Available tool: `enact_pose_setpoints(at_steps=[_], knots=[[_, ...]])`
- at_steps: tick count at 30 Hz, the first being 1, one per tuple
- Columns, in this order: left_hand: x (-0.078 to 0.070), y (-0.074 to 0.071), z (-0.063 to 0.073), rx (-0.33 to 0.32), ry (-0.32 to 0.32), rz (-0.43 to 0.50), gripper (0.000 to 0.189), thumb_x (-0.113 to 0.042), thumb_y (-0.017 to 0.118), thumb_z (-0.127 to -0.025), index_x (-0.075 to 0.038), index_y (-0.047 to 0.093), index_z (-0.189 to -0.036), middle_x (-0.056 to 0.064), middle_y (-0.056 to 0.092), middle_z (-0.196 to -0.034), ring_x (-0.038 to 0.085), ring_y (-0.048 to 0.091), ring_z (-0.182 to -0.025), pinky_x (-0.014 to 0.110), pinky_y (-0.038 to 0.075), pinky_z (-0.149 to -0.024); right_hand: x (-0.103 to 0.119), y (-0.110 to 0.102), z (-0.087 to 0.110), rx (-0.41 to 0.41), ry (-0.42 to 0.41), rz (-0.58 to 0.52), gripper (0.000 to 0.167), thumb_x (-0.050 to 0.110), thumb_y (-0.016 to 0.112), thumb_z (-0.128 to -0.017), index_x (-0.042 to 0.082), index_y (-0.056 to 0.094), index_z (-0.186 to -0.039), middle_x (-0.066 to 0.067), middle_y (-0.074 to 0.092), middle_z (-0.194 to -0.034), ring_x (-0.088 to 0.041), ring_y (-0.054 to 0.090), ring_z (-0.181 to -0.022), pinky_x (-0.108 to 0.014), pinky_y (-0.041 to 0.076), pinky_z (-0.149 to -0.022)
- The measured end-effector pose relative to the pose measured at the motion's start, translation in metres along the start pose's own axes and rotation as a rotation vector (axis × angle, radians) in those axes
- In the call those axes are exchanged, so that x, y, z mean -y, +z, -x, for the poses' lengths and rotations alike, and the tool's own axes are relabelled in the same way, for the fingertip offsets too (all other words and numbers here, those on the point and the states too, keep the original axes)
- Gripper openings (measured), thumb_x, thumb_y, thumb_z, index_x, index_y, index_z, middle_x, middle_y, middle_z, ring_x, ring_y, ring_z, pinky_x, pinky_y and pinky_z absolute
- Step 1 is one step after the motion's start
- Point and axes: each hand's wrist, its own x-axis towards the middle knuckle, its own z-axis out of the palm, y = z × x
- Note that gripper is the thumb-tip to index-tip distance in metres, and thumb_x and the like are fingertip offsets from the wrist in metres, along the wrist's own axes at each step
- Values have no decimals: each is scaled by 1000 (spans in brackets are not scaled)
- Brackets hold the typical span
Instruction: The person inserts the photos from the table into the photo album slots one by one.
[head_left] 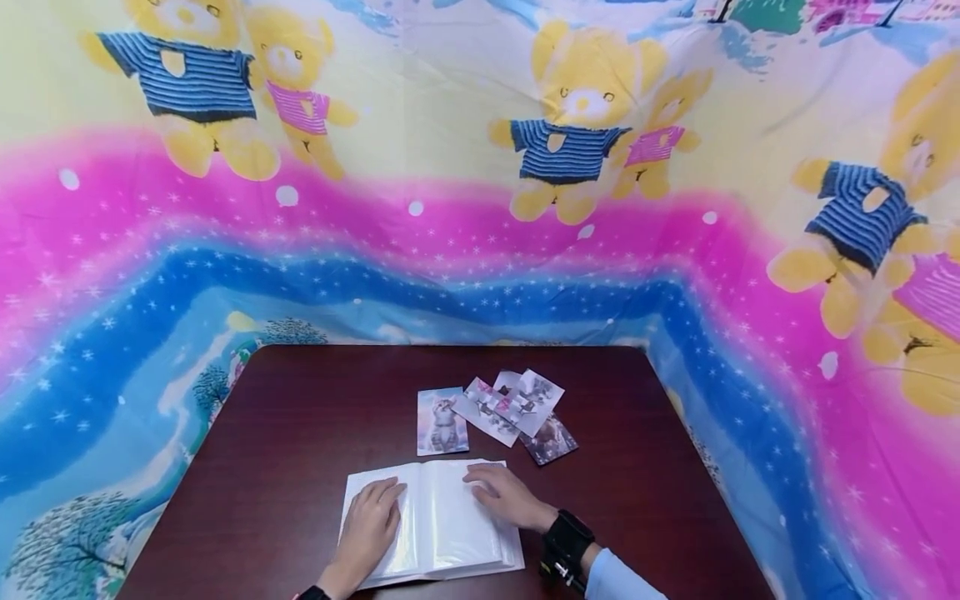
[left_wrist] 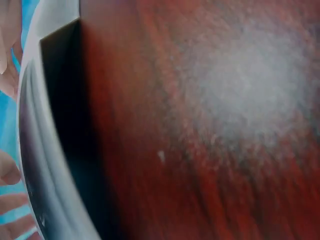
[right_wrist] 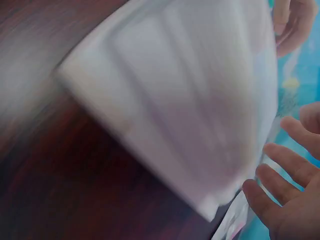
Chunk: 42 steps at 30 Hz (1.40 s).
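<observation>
A photo album with white, glossy sleeve pages lies spread open near the front of the table. My left hand rests on its left page, fingers lying loosely along the sleeve. Across the right page's upper outer part, my right hand reaches in from the side. In the right wrist view, that hand's fingers are spread and relaxed beside the blurred album pages. The left wrist view catches only a few fingers of the left hand and the album's edge. Neither hand grips anything visible.
Beyond the album lie a kitten picture and several overlapping photo cards, with a darker card partly beneath. The dark wooden table is surrounded at the back and sides by a bear-print cloth.
</observation>
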Motion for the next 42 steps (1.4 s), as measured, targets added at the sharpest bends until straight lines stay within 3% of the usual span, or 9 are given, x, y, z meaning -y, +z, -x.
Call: enact_pose_setpoints(at_steps=[6, 12, 14, 20, 25, 29, 32, 37, 42], knots=[[-6, 9, -7, 26, -86, -93, 24, -1, 69, -76, -1, 72, -100, 16, 66, -101, 37, 60, -91, 50, 47, -73, -12, 2, 12, 46, 6, 74, 27, 7, 52, -99, -2, 66, -120, -22, 54, -138, -39, 47, -128, -51, 36, -107], [-8, 25, -40, 2, -183, -54, 28, -7, 73, -79, 3, 67, -105, 17, 63, -92, 37, 57, -80, 45, 42, -62, -15, 5, 18, 31, 34, 21, 27, 9, 52, -100, -1, 66, -121, -22, 52, -140, -40, 45, -130, -52, 35, -107], [-9, 30, -55, 37, -270, -4, 32, -11, 74, -82, 4, 66, -109, 19, 63, -93, 38, 57, -81, 46, 42, -62, -15, 5, 19, 21, 33, 13, 26, 9, 53, -100, -1, 66, -120, -22, 52, -140, -40, 45, -130, -52, 35, -107], [-11, 51, -91, 184, -616, 136, 49, -22, 75, -87, 10, 57, -118, 26, 56, -101, 46, 54, -95, 59, 44, -75, -16, 6, 21, 36, 52, -23, 27, 13, 52, -101, 0, 66, -121, -22, 50, -142, -41, 43, -131, -52, 33, -109], [-13, 69, -107, 255, -786, 118, 59, -27, 79, -83, 15, 52, -115, 35, 48, -104, 52, 46, -98, 64, 42, -79, -17, 8, 23, 23, 32, 2, 27, 11, 52, -101, 0, 66, -121, -21, 51, -141, -41, 45, -130, -51, 35, -108], [-13, 76, -110, 273, -843, 74, 65, -29, 85, -76, 16, 50, -109, 36, 45, -100, 51, 43, -94, 63, 42, -78, -18, 10, 23, 25, 39, 20, 27, 11, 53, -100, 2, 66, -121, -19, 51, -141, -39, 44, -131, -50, 34, -109], [-13, 78, -110, 292, -847, 53, 69, -28, 88, -72, 16, 50, -110, 36, 47, -100, 52, 45, -94, 63, 42, -79, -18, 10, 23, 29, 50, 21, 27, 11, 53, -100, 2, 66, -122, -19, 51, -142, -40, 43, -132, -50, 34, -109], [-13, 81, -113, 340, -851, 37, 69, -25, 90, -70, 14, 50, -110, 37, 48, -100, 54, 47, -96, 64, 41, -80, -18, 8, 23, 45, 81, 2, 28, 14, 53, -101, 3, 66, -123, -18, 50, -144, -40, 41, -134, -51, 32, -110], [-12, 85, -118, 375, -922, 41, 71, -20, 89, -70, 15, 47, -116, 41, 48, -104, 58, 47, -101, 66, 39, -84, -16, 8, 22, 63, 90, -2, 30, 14, 52, -101, 2, 64, -126, -18, 48, -145, -39, 39, -136, -51, 31, -111]])
